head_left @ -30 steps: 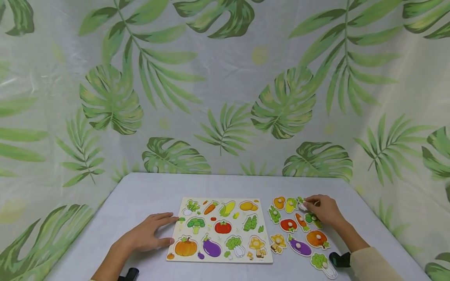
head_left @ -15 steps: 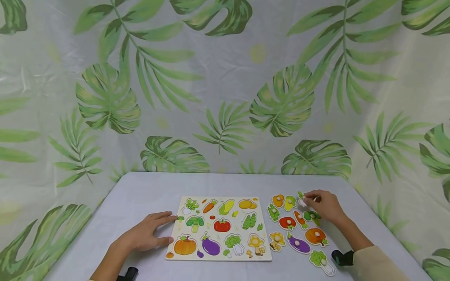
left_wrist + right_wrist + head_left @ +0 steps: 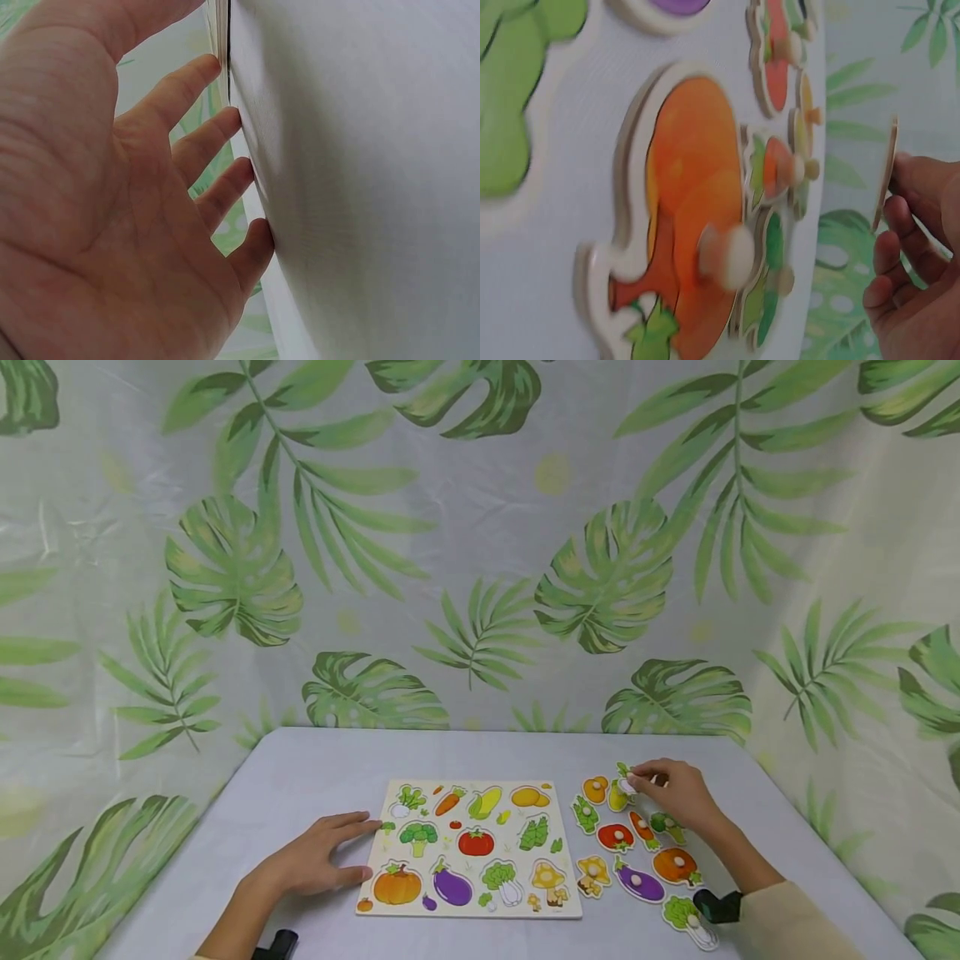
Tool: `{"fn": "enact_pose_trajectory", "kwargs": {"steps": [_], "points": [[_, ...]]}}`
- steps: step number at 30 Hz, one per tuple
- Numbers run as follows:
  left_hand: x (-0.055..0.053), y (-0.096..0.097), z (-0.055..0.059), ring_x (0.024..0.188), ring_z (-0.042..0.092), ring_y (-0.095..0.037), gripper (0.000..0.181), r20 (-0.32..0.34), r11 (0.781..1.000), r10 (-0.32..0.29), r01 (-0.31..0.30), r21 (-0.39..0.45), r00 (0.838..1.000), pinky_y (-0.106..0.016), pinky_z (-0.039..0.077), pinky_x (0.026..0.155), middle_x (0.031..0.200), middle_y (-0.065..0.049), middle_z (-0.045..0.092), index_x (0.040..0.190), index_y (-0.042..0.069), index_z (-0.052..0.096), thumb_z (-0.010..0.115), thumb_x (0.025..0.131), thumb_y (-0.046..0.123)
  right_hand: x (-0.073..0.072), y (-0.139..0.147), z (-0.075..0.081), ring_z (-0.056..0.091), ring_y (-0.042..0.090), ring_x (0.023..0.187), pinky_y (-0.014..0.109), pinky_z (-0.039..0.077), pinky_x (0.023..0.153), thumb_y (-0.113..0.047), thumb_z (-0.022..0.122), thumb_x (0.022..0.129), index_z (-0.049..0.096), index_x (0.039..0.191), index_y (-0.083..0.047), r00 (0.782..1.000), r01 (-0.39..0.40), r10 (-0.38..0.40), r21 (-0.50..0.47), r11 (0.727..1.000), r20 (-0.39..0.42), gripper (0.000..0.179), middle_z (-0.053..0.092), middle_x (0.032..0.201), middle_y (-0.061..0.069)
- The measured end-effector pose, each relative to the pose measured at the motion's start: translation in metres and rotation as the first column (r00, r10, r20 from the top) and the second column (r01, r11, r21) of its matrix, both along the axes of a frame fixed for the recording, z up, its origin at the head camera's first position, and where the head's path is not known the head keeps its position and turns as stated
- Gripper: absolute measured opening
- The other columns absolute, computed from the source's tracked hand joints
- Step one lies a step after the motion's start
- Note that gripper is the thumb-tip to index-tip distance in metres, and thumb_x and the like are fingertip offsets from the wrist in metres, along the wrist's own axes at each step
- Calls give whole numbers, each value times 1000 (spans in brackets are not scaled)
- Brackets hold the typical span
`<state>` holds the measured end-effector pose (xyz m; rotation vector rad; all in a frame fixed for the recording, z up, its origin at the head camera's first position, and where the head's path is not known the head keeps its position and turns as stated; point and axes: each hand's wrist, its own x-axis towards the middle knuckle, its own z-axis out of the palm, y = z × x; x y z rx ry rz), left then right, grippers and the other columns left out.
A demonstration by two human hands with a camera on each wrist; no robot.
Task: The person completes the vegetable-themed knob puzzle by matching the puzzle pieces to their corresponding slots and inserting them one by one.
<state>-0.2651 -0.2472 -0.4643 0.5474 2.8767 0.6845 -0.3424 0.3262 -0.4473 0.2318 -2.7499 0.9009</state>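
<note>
My right hand (image 3: 678, 789) pinches a white radish puzzle piece (image 3: 626, 784) with green leaves, in front of the corn piece (image 3: 617, 799), which it partly covers. In the right wrist view the radish piece (image 3: 887, 172) is seen edge-on, raised off the table, between thumb and fingers of the right hand (image 3: 922, 232). My left hand (image 3: 318, 856) lies at the left edge of the vegetable puzzle board (image 3: 510, 847), fingers spread and fairly straight. The left wrist view shows that hand's (image 3: 142, 195) fingertips on the white table surface; the thumb tip is cut off.
Right of the board lie several knobbed pieces, among them tomato (image 3: 615, 837), carrot (image 3: 643, 831), broccoli (image 3: 667, 827), eggplant (image 3: 637, 883), pumpkin (image 3: 675, 866), mushroom (image 3: 592, 875) and bok choy (image 3: 684, 917). A leaf-patterned curtain (image 3: 480, 527) surrounds the white table (image 3: 322, 768).
My right hand has lifted the radish piece from beside the broccoli piece and carried it left, over the corn piece. My left hand stays at the board's edge.
</note>
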Motion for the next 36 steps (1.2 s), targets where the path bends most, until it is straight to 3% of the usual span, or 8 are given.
{"fn": "enact_pose_trajectory", "kwargs": {"steps": [19,30,36], "points": [[1,1,-1,149,35,-44,73,3,1000,10,-10,-2,1000,-75,32,113,160,-12,44,149,25,56,75,85,52,-5,-71,10,53,19,85,24,46,62,-29,73,97,76,117,-9,994,-79,86,-100,992,64,28,69,98,4],[2,3,3,149,35,-45,73,6,1000,8,-8,6,1000,-75,31,113,160,-13,44,149,24,56,75,84,51,-11,-113,11,54,19,80,26,45,58,-28,75,96,79,109,-12,983,-178,182,-147,973,15,21,71,97,3],[2,2,1,149,36,-44,72,1,1000,2,-2,7,1000,-74,31,114,160,-12,45,149,24,56,75,84,50,-14,-135,9,54,16,80,26,45,62,-29,75,96,80,109,-14,980,-193,197,-147,970,11,20,71,96,0]]}}
